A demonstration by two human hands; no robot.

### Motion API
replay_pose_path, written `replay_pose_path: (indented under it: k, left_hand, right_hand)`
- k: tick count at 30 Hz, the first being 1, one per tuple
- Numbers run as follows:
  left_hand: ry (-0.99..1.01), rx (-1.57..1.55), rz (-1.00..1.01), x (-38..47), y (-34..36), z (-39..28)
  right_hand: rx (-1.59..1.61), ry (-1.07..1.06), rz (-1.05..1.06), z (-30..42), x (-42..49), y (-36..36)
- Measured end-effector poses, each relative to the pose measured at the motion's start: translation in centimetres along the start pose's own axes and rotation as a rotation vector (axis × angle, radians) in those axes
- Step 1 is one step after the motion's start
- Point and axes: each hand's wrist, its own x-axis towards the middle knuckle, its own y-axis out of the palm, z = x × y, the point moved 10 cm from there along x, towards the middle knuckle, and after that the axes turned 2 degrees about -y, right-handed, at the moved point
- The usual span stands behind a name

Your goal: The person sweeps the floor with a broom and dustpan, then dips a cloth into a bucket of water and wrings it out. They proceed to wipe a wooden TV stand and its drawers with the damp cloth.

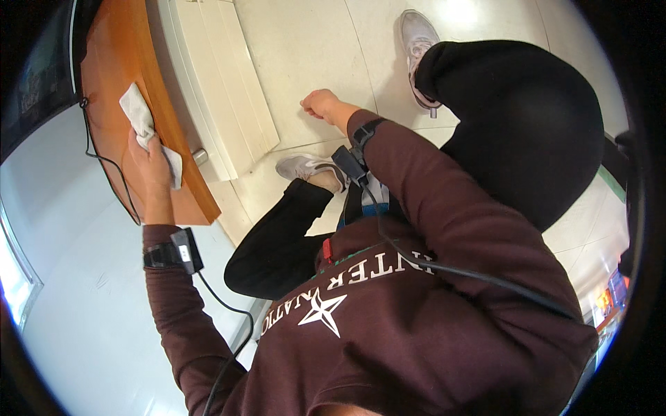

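My left hand [149,158] grips a crumpled white cloth [139,115] against the orange-brown wooden top [112,67] of a low cabinet. One end of the cloth sticks out past my fingers, and the other hangs by my wrist towards the front edge. My right hand [323,105] is held over the tiled floor with its fingers curled in, and nothing shows in it. Each forearm wears a black strap with a small device; the left device [186,250] and the right device [349,164] both have cables.
A dark screen [39,83] stands at the back of the wooden top. Beside the cloth a thin black cable [112,162] loops down. Cream drawer fronts [226,83] jut out below the top. A white wall [78,249] borders the left. My legs are bent, shoes on the pale tiles [307,47].
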Motion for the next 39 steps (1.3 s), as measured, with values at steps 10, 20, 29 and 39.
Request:
replay_pose_path:
  k: [10,20,29,39]
  left_hand:
    - [-0.005,-0.088,-0.101,0.3,0.2,-0.6]
    - [0.152,0.019,-0.289,0.2,-1.3,-0.5]
    - [0.077,0.085,-0.344,0.6,-1.6,1.4]
    - [0.068,0.091,-0.356,0.7,-1.5,1.7]
  right_hand:
    - [-0.085,0.258,0.519,-1.9,-3.6,9.6]
    - [-0.983,0.279,0.891,-1.8,-11.0,11.0]
    - [-1.42,0.226,1.375,-5.3,-24.4,12.8]
    - [-1.656,-0.007,1.4,-10.0,-24.4,12.4]
